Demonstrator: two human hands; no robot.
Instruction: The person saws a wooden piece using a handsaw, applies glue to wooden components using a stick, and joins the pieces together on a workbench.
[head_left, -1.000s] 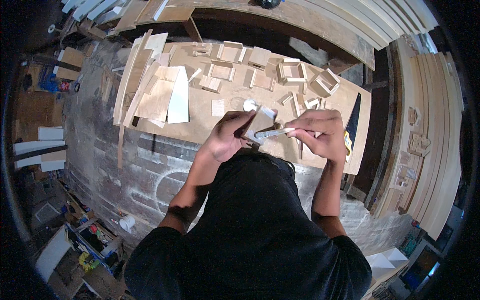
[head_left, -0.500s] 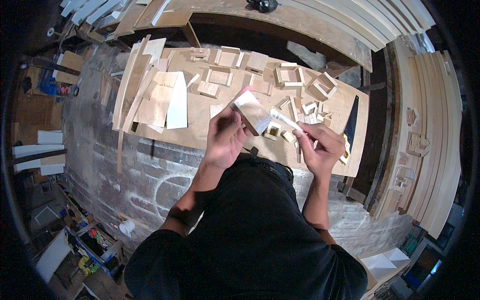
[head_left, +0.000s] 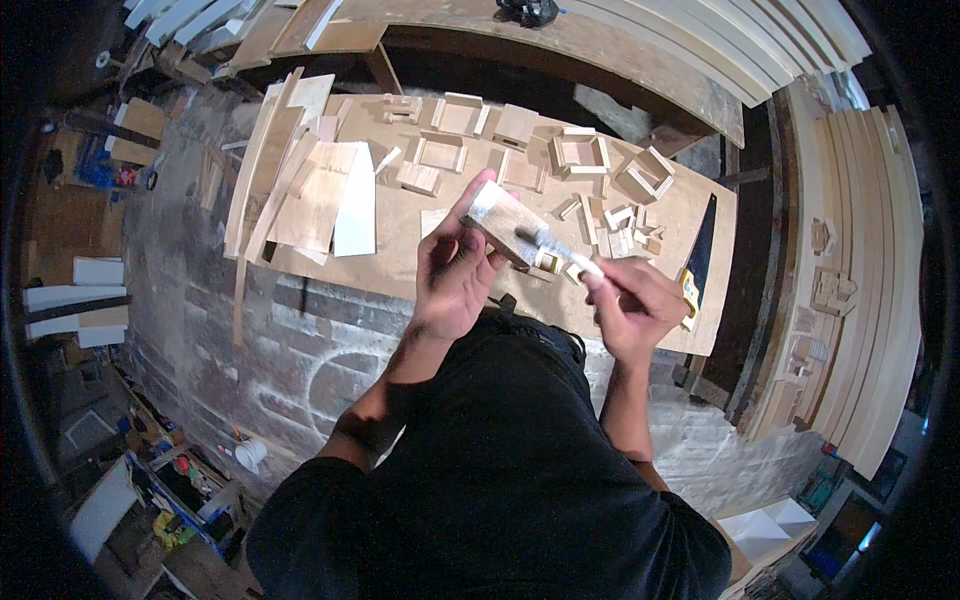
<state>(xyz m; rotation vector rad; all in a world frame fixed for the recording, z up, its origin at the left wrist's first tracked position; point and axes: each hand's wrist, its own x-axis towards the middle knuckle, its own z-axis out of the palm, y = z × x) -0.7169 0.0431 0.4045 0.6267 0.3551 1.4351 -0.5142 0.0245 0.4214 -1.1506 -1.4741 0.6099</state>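
While gripped: wood block (head_left: 503, 222), brush (head_left: 558, 258)

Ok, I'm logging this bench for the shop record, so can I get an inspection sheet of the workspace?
Surface: wooden board on a brick base, dusty.
Job's things: left hand holds a wood block; right hand holds a small brush against it.
Clutter: small wooden frames, offcut blocks, thin panels, handsaw.
Hands: both closed on their items.
Cables: nothing seen.
Surroundings: stacked planks at right, white bucket on floor.
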